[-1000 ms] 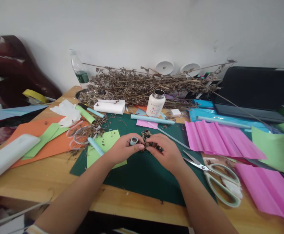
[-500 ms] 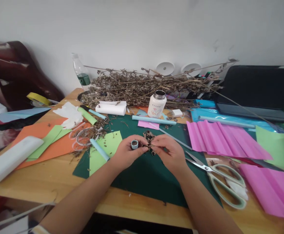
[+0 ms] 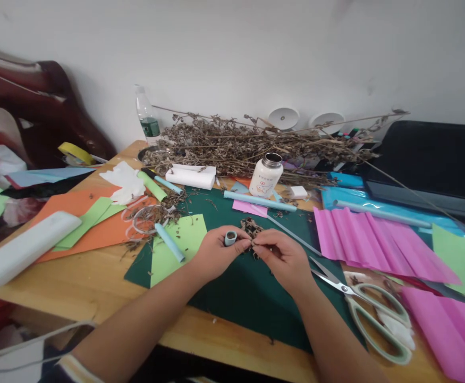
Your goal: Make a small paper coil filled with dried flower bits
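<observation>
The left hand (image 3: pixel 215 256) is gripping a blue tube (image 3: pixel 230 237) upright (open end up) while the right hand (image 3: pixel 283 258) is pinching dried sprigs (image 3: pixel 251 230) just right of it.

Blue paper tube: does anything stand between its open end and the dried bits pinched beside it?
Nothing visible does. The left hand holds the blue paper tube with its open end uncovered; the dried bits, pinched in the right hand, sit right beside it.

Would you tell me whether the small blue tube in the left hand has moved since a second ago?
No. The blue tube keeps its place below and left of the white bottle; only the camera view has shifted.
</observation>
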{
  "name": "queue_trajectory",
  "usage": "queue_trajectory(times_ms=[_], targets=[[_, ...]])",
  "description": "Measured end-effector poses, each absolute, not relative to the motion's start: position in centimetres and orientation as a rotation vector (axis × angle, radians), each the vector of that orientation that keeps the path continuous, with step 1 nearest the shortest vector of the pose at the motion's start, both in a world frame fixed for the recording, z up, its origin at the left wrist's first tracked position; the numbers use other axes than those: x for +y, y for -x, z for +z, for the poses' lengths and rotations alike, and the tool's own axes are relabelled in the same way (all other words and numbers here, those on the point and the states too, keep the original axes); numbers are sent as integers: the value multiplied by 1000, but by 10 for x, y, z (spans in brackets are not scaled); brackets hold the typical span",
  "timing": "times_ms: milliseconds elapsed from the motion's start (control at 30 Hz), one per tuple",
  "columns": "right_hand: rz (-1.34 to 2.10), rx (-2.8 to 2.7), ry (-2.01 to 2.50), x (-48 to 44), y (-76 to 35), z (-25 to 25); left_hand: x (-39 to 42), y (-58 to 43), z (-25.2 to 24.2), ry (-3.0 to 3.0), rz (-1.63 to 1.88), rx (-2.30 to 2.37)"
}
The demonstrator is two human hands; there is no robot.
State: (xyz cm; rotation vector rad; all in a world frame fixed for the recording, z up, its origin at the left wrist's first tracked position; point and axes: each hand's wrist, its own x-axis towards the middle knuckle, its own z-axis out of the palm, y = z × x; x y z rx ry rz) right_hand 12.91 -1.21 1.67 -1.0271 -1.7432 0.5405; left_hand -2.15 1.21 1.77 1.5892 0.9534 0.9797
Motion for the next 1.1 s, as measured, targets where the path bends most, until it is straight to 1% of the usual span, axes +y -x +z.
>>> queue_trajectory(times_ms=[133, 233, 400, 500, 667, 767, 867, 1000, 1100], targets=[[478, -1801, 1110, -11, -130, 16, 11, 20, 18, -1532, 920, 991], [324, -1919, 1133, -10, -130, 18, 11, 20, 19, -1449, 877, 944], [-3, -2027, 978, -11, -131, 17, 11, 21, 22, -1272, 830, 886], [-122, -2013, 925, -11, -131, 17, 12, 21, 22, -1312, 840, 865], [-51, -1998, 963, -12, -131, 17, 12, 24, 23, -1790, 1092, 836], [21, -1996, 970, -13, -131, 16, 11, 27, 25, -1996, 1173, 811], [77, -2008, 998, -14, -131, 15, 12, 30, 27, -2082, 1186, 826], [108, -2034, 1024, -15, -131, 16, 15, 31, 26, -2171, 1111, 794], [143, -2013, 1056, -15, -129, 17, 17, 30, 24, -2013, 1115, 856]])
